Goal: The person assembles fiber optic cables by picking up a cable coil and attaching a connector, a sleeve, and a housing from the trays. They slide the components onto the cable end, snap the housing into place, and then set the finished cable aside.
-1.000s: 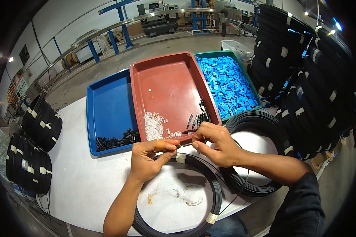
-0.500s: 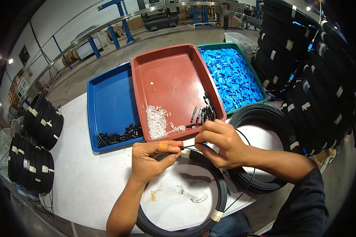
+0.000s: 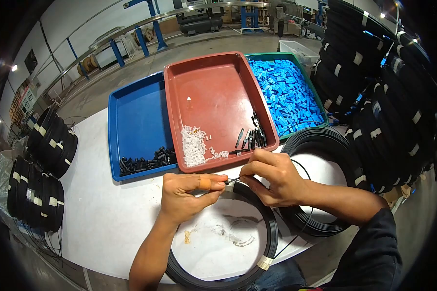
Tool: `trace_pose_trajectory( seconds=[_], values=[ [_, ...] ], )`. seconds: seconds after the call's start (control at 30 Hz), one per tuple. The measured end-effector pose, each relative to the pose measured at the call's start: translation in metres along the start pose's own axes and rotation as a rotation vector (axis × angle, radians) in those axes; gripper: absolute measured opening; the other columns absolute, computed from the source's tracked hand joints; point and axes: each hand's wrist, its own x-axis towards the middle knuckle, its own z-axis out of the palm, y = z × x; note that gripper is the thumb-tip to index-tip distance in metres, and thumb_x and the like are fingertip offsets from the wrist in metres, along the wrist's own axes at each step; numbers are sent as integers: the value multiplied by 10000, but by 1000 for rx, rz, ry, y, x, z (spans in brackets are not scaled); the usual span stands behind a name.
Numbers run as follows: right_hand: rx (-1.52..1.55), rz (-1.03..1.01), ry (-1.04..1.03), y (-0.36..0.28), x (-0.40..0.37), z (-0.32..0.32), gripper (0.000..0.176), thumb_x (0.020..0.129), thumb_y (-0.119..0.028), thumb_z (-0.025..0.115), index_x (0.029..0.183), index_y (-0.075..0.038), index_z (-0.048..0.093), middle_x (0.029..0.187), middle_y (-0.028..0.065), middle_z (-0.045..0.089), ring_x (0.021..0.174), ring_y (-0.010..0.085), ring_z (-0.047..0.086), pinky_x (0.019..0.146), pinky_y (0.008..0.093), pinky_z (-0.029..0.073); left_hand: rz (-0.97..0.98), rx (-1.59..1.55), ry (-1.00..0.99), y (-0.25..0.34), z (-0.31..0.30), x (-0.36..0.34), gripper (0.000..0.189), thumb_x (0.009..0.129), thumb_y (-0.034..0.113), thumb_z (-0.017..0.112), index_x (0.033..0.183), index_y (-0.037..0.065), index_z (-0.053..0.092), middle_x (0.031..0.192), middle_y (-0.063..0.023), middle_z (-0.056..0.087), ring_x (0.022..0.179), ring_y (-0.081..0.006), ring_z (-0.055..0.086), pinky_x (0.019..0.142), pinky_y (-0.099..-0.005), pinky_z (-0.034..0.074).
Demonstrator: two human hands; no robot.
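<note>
My left hand (image 3: 187, 196), with an orange wrap on one finger, is closed in a pinch on a small black fitting (image 3: 226, 183), mostly hidden by the fingertips. A thin black cable (image 3: 235, 180) spans the short gap between both hands. My right hand (image 3: 277, 178) has its fingers closed on this cable. Below them lies a coil of black cable (image 3: 271, 228), bound with pale tape (image 3: 264, 263). A strand runs from near the tape up past my right forearm.
Beyond my hands, a red tray (image 3: 204, 92) holds white pieces (image 3: 194, 148) and black connectors (image 3: 257, 136). A blue tray (image 3: 138, 114) contains black parts (image 3: 148, 162); a green tray (image 3: 320, 104) contains blue pieces (image 3: 286, 92). A larger coil (image 3: 342, 145) lies right, with stacked coils (image 3: 388, 126) behind.
The view has shifted slightly. My hands keep their pinches close together, and the cable between them now slopes up a little more towards my right hand.
</note>
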Motion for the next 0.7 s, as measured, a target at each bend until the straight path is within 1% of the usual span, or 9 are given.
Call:
trace_pose_trajectory(
  seconds=[0.07, 0.13, 0.2, 0.27, 0.4, 0.53, 0.6, 0.67, 0.7],
  values=[
    [42, 46, 1, 0, 1, 0, 209, 750, 30, 802, 911, -30, 682, 793, 80, 578, 630, 239, 605, 535, 352, 469, -4, 18, 9, 1, 0, -2, 178, 745, -119, 782, 883, -6, 792, 942, -183, 776, 871, -211, 767, 804, -294, 624],
    [47, 35, -1, 0, 2, 0, 180, 764, 7, 785, 897, -32, 670, 785, 79, 558, 616, 253, 595, 525, 368, 462, 9, 18, -14, -2, 0, 0, 216, 733, -95, 783, 930, -9, 796, 965, -165, 780, 869, -214, 772, 787, -286, 627],
    [38, 12, -25, -1, 1, 0, 153, 783, -14, 764, 894, -37, 662, 783, 76, 543, 594, 265, 589, 507, 390, 463, 21, 36, -41, 1, 2, 2, 210, 735, -88, 789, 927, -5, 797, 965, -159, 781, 871, -214, 773, 790, -284, 626],
    [48, 12, -40, -3, -3, 1, 153, 788, -16, 764, 903, -39, 666, 787, 74, 546, 593, 263, 594, 505, 387, 471, 43, 106, -88, 6, 4, 2, 200, 740, -67, 805, 925, 11, 800, 969, -139, 784, 881, -215, 775, 796, -283, 628],
    [89, 20, -58, -5, -1, -2, 186, 777, -36, 802, 934, -43, 702, 782, 66, 579, 612, 239, 626, 516, 365, 502, 141, 128, -74, 4, 9, 2, 203, 726, -60, 840, 913, 9, 801, 964, -159, 781, 852, -213, 775, 747, -283, 627],
    [117, 60, -46, -9, 1, -4, 211, 759, -39, 827, 940, -35, 720, 771, 68, 599, 622, 231, 634, 534, 359, 515, 152, 155, -94, 7, 9, 4, 202, 721, -46, 850, 911, 2, 799, 958, -167, 779, 852, -220, 775, 752, -285, 626],
    [108, 82, -23, -9, 0, -4, 204, 766, -34, 820, 942, -33, 717, 773, 70, 596, 625, 234, 633, 539, 362, 516, 142, 200, 30, 12, 13, 5, 197, 723, -57, 840, 908, -9, 795, 942, -167, 780, 837, -222, 775, 742, -281, 620],
    [104, 76, -9, -7, 1, -5, 212, 765, -7, 839, 958, -38, 757, 760, 56, 626, 607, 175, 638, 500, 310, 488, 174, 226, 28, 5, 7, 2, 189, 726, -48, 833, 906, -4, 793, 928, -151, 782, 835, -226, 775, 731, -282, 619],
    [105, 81, -4, -7, 0, -5, 212, 765, -7, 839, 958, -38, 757, 760, 56, 626, 607, 175, 638, 500, 310, 488, 202, 255, 39, 2, 5, 1, 182, 730, -38, 826, 904, 2, 791, 914, -135, 785, 833, -229, 776, 720, -284, 618]
  ],
)
